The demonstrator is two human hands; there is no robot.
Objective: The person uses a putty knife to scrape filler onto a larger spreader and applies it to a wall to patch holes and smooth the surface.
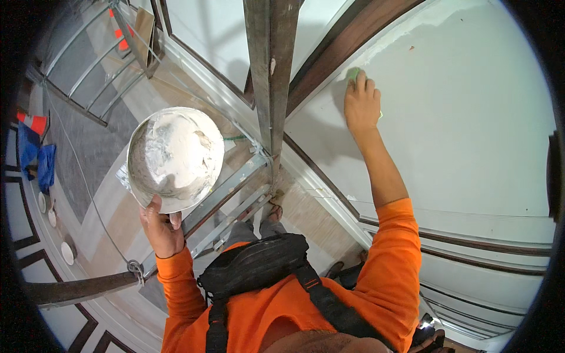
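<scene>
My left hand grips a round container at its lower edge; inside is pale, creamy white paste with smears up the walls. My right hand is closed on a flat green tool, pressed to a white panel at upper right. The tool is mostly hidden under my fingers. A rough lighter band runs along the panel's edge beside a dark wood trim.
An upright metal post rises ahead of me, with crossbars around my legs. Railings stand at upper left. Far below are orange cones, blue bags, small round pale objects and leaning boards.
</scene>
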